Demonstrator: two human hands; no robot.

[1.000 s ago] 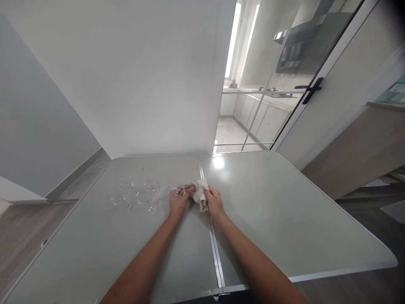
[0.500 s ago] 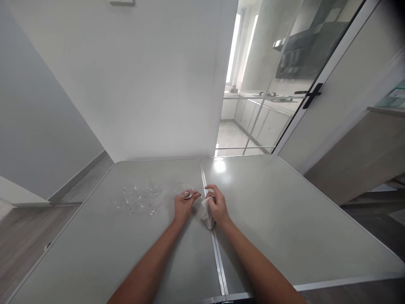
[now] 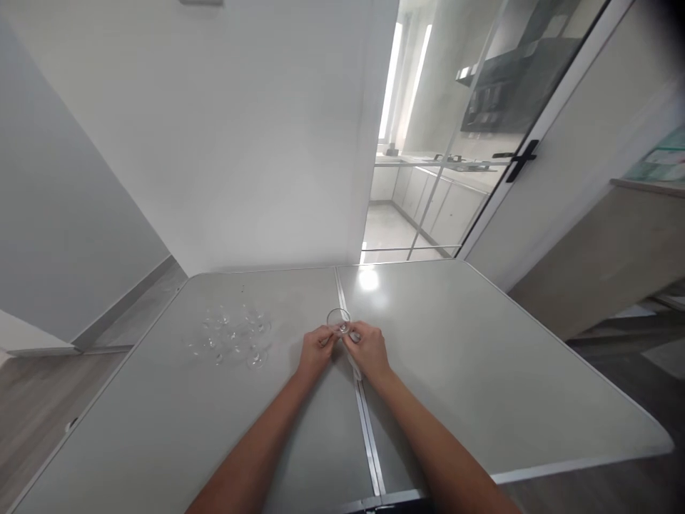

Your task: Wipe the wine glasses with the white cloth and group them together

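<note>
Standing upright over the metal seam (image 3: 369,442) near the middle of the table (image 3: 481,371), a small clear glass (image 3: 338,318) is gripped low down by both hands; whether its foot rests on the tabletop cannot be told. The left hand (image 3: 315,352) comes in from 7 o'clock of the glass, thumb and forefinger pinching its base, the other fingers curled under. The right hand (image 3: 369,351) comes in from 5 o'clock, its fingertips pinched on the same base, and a fold of white cloth (image 3: 354,370) shows beneath its palm. At 9 o'clock of the glass, well apart from the left hand, a cluster of small glasses (image 3: 232,337) stands on the tabletop. Toward 1 o'clock, beyond the table's far edge, a glass door (image 3: 444,185) with a black handle (image 3: 516,158) shows a kitchen behind it.
</note>
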